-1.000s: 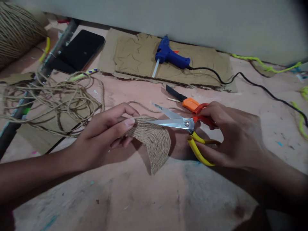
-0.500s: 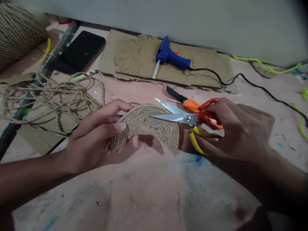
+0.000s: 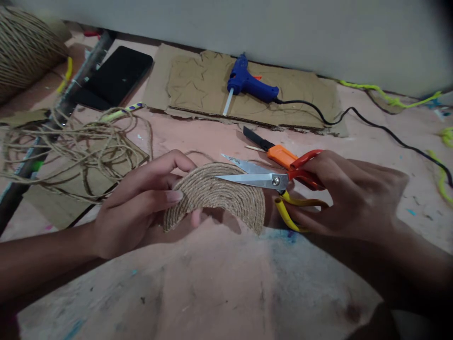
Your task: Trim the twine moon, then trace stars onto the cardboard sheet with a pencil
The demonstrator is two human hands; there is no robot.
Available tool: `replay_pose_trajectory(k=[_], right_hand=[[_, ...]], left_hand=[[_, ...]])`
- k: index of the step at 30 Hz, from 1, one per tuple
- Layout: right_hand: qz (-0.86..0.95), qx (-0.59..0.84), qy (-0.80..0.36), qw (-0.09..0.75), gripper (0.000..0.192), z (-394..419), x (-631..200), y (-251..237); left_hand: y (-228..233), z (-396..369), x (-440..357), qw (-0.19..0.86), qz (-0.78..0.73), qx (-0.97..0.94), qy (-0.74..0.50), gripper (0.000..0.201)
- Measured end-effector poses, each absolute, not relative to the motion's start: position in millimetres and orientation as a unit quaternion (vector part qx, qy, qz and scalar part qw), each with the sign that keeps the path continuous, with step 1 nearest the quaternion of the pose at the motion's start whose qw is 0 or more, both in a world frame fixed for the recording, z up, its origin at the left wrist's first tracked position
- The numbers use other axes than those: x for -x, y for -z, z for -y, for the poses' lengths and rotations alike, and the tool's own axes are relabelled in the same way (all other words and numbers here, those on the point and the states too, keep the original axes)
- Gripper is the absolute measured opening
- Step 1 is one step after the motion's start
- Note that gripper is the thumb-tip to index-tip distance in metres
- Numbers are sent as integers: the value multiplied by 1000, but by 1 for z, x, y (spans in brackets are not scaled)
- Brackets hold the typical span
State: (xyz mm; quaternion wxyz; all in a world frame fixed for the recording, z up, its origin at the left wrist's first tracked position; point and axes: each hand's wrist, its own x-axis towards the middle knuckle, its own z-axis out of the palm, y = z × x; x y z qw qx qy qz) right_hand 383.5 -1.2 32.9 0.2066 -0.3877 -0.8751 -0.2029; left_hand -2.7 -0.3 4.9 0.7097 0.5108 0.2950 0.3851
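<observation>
My left hand (image 3: 141, 200) pinches the left edge of a half-round piece covered in coiled jute twine (image 3: 219, 196), holding it up over the table with its curved edge on top. My right hand (image 3: 350, 193) grips scissors (image 3: 274, 182) with one red and one yellow handle. Their blades are slightly apart and point left, with the tips over the top edge of the twine piece.
Loose jute twine (image 3: 74, 146) lies tangled at the left, a big twine spool (image 3: 24, 47) at the far left corner. Behind are a blue glue gun (image 3: 247, 85) on cardboard (image 3: 198, 82), an orange utility knife (image 3: 272, 148), a black phone (image 3: 116, 73) and a black cable (image 3: 371, 123).
The twine piece was turned from a folded-down position to face up with its arc on top. The scissors shifted slightly and their tips now sit over its upper edge.
</observation>
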Motion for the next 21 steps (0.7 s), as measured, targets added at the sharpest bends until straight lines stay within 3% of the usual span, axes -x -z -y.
replay_pose_trajectory(k=[12, 18, 21], right_hand=[[868, 360, 267, 213, 15, -3, -387, -27], [848, 393, 261, 241, 49, 3, -388, -15], [841, 422, 230, 248, 38, 5, -388, -18]], left_hand=[[-5, -3, 9, 749, -294, -495, -327, 17], [-8, -4, 7, 741, -318, -491, -330, 16], [-9, -3, 3, 729, -336, -490, -341, 14]])
